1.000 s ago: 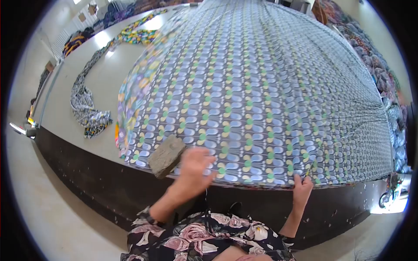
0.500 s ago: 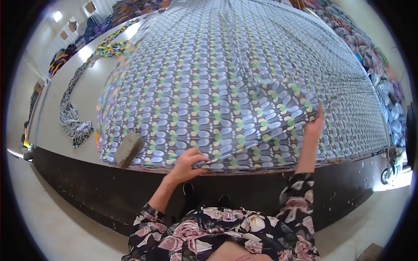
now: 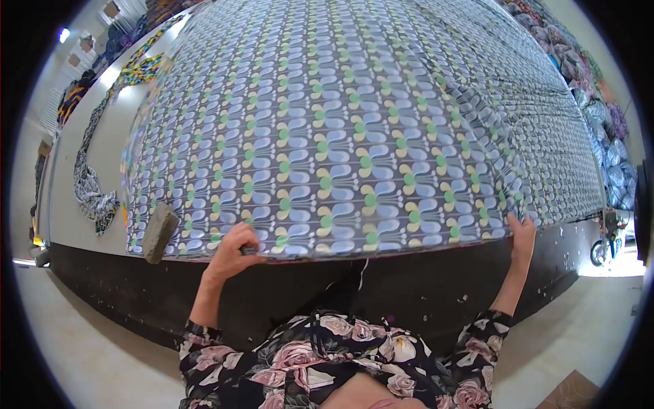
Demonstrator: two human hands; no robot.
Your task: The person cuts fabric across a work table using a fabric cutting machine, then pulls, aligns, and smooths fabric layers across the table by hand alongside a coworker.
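Observation:
A patterned fabric (image 3: 327,136), grey with blue, green and yellow shapes, is spread in layers over a long table. My left hand (image 3: 236,249) is closed on the fabric's front edge, left of centre. Further right, my right hand (image 3: 522,230) pinches the same edge, where a ridge of folds runs back from the fingers. Between my hands the edge lies nearly straight along the table's front. A rough stone-like block (image 3: 161,233) rests on the fabric's front left corner, to the left of my left hand.
The pale tabletop (image 3: 65,198) shows at the left, with a twisted grey fabric strip (image 3: 92,194) and a yellow and green bundle (image 3: 139,71) on it. Wrapped bundles (image 3: 613,170) line the right side. A brown cardboard piece (image 3: 569,392) lies on the floor, lower right.
My right hand has come down and right to the table's front edge, drawing the fabric with it. The slanting fold between my hands has flattened. My left hand has shifted left in view.

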